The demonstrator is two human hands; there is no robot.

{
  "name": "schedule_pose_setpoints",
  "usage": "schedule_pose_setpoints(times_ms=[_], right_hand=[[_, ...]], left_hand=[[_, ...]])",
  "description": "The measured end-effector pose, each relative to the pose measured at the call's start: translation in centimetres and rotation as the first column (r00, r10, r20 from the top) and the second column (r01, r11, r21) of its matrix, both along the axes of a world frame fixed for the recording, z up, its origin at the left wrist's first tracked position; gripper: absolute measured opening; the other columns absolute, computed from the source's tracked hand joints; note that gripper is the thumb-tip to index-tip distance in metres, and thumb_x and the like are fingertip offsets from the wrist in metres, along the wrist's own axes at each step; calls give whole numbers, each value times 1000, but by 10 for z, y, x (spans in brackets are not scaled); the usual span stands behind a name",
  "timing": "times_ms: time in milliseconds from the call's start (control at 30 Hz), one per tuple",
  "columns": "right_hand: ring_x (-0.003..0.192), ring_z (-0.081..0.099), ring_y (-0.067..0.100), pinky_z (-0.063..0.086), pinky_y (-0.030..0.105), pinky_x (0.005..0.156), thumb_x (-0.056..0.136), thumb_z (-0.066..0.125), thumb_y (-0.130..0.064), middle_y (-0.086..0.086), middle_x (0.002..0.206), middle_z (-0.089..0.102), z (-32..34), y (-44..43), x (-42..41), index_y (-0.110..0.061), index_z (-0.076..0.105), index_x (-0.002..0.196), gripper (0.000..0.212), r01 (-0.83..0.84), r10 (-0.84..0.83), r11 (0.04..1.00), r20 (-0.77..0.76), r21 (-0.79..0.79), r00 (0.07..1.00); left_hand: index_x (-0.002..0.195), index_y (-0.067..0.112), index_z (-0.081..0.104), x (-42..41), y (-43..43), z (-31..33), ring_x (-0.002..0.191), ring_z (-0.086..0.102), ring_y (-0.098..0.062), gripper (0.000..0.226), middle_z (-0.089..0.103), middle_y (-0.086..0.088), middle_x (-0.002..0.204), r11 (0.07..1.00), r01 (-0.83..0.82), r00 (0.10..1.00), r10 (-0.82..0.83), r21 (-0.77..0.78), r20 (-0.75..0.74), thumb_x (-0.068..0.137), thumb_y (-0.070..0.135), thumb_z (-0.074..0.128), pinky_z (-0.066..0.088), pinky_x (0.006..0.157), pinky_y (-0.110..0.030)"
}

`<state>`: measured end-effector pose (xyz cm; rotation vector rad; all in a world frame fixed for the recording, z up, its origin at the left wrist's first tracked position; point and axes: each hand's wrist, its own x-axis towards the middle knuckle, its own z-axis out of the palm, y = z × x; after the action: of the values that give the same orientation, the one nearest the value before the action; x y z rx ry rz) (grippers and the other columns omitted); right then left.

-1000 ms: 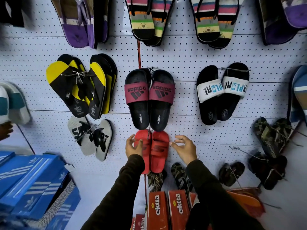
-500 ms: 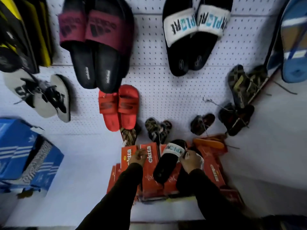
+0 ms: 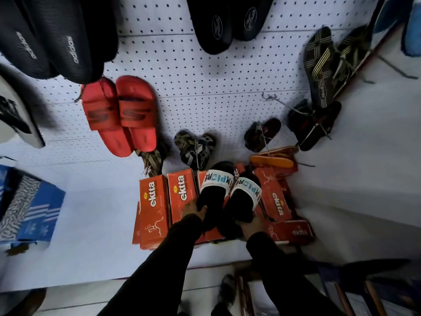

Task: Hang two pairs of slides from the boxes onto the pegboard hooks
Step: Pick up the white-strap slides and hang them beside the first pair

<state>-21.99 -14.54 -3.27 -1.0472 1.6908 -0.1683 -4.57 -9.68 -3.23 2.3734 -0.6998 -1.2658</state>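
Below, orange boxes [image 3: 155, 206] crowd the held slides [image 3: 224, 197]

Left hand [image 3: 192, 209]: fingers are disappearing behind the heel of the left black slide [image 3: 213, 197]; grip not fully resolvable. Right hand [image 3: 251, 224]: mostly being covered by the right black slide [image 3: 242, 201]; only a patch of palm is showing. Strap lettering is reading upside down, partly overlapping. Orange boxes [image 3: 155, 208]: the ones behind the slides are being occluded. Black adidas pair [image 3: 52, 35] is running off the top edge. Blue boxes [image 3: 29, 213] are blurring at the left edge. Items at the bottom right are smearing beyond identification.
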Motion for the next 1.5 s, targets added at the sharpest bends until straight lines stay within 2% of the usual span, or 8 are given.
schedule_pose_setpoints(times_ms=[467, 667, 867, 1067, 1167, 1300, 1400, 1500], right_hand=[[122, 61, 43, 49, 57, 104, 85, 64, 10, 23, 132, 64, 17, 2, -27, -5, 57, 138, 55, 200, -231, 969, 240, 148, 943], [125, 59, 44, 50, 55, 101, 85, 60, 12, 20, 137, 62, 61, 4, -19, -11, 53, 142, 62, 211, -219, 975, 399, 64, 891], [124, 60, 39, 46, 58, 107, 81, 60, 17, 11, 121, 66, 118, -7, -2, -14, 59, 131, 59, 236, -126, 961, 529, -145, 839], [122, 61, 37, 48, 53, 107, 81, 62, 17, 20, 131, 64, 179, -29, 11, -6, 52, 139, 63, 253, 12, 903, 609, -348, 793], [121, 62, 31, 48, 48, 107, 83, 64, 12, 13, 125, 66, 213, -39, 16, -8, 52, 139, 61, 262, 77, 864, 627, -430, 776], [128, 58, 33, 45, 50, 111, 84, 63, 14, 11, 123, 64, 256, -52, 23, -7, 53, 137, 58, 302, 143, 808, 665, -506, 733], [130, 57, 33, 45, 54, 111, 84, 63, 14, 17, 133, 63, 287, -65, 26, -8, 54, 135, 56, 332, 184, 774, 693, -539, 697], [130, 58, 32, 45, 55, 111, 85, 63, 13, 16, 134, 63, 316, -79, 26, -12, 55, 133, 55, 349, 234, 736, 702, -580, 673]], left_hand=[[134, 5, 51, -9, 35, 18, 127, 52, -34, 52, 58, -18, 136, 954, -301, 870, 270, -10, -413, 86, 19, 67, 39, 112, -47], [112, 6, 59, -6, 41, 58, 98, 56, -21, 25, 57, -13, 105, 917, -322, 910, 232, -234, -343, 90, 16, 63, 51, 75, -31], [126, -5, 56, 0, 38, 113, 118, 58, -38, 40, 61, -18, 116, 780, -398, 909, 264, -484, -322, 89, 9, 64, 46, 102, -57], [135, 0, 51, 10, 24, 174, 108, 58, -19, 51, 60, -11, 120, 604, -434, 901, 284, -669, -328, 88, 13, 65, 46, 94, -27], [132, 0, 53, 19, 12, 202, 108, 64, -24, 48, 63, -14, 125, 510, -440, 898, 275, -739, -344, 87, 10, 66, 50, 100, -32], [131, 1, 54, 31, -2, 239, 64, 70, -5, 45, 71, -4, 105, 439, -370, 927, 228, -819, -297, 88, 11, 66, 58, 57, -11], [131, 3, 55, 38, -16, 266, 82, 66, -14, 45, 67, -11, 121, 372, -308, 946, 219, -876, -240, 88, 12, 65, 55, 62, -4], [129, 7, 57, 42, -30, 294, 77, 66, -11, 41, 71, -1, 99, 314, -280, 955, 191, -907, -229, 88, 13, 64, 56, 65, -9]])
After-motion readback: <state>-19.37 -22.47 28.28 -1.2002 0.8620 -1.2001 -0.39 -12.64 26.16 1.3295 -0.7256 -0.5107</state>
